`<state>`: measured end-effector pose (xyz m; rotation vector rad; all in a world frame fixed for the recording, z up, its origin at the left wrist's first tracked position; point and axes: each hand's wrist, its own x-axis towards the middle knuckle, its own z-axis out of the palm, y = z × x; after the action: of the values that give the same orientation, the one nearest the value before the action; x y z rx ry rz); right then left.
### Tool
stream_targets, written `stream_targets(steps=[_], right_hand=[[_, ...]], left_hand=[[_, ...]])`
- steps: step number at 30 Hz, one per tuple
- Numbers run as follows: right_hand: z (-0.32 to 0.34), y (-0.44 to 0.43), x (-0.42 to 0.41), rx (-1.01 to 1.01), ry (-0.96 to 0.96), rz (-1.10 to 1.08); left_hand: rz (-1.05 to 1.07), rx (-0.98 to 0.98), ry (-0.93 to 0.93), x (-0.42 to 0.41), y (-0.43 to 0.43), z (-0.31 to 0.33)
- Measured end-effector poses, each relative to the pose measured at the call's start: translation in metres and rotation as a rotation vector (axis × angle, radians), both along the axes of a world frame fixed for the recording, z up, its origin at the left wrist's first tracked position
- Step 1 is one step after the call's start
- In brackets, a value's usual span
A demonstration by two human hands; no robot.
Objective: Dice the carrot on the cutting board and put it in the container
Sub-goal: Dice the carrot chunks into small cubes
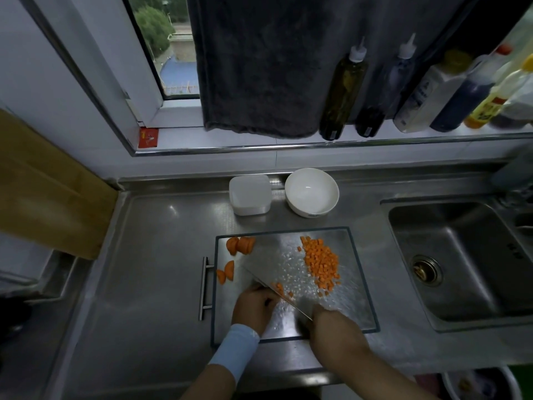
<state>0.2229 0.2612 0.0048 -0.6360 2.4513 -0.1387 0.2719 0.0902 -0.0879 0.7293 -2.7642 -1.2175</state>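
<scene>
1. Two hands work at the near edge of a steel cutting board (349, 310) lying on a steel counter (161, 255).
2. The right hand (327, 320) is closed around the dark handle of a knife (291, 301), whose blade runs diagonally away to the left.
3. The left hand (253, 304), with a light blue sleeve (236, 350) on its forearm, has its fingers curled down against the left side of the blade; I cannot tell whether it holds a carrot piece.
4. A few small orange bits (280, 290) lie right at the blade.
5. A heap of diced carrot (321, 261) sits on the right part of the board.
6. Uncut carrot chunks (240, 245) rest at the board's far left corner, and two more chunks (226, 272) lie at its left edge, just beside the board's bar handle (204, 287).
7. A white square container (250, 194) stands on the counter beyond the board, apart from it.
8. A white bowl (311, 192) stands just right of the container.
9. A sink (461, 255) is set into the counter on the right.
10. Bottles (343, 93) line the window sill, next to a hanging dark towel (259, 67).
</scene>
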Motion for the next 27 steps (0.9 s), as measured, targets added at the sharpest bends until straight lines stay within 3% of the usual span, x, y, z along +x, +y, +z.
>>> stream_targets(steps=[10,17,27], right_hand=[[-0.032,-0.024,-0.012,-0.094,-0.019,0.037],[-0.039,-0.044,-0.017,-0.117,0.041,0.103],[-0.026,-0.024,-0.014,-0.133,0.012,0.014]], left_hand=[[-0.009,-0.006,-0.045,0.003,0.000,0.003],[0.011,-0.010,0.019,0.009,0.006,0.005],[0.052,0.015,0.001,0.008,0.006,0.009]])
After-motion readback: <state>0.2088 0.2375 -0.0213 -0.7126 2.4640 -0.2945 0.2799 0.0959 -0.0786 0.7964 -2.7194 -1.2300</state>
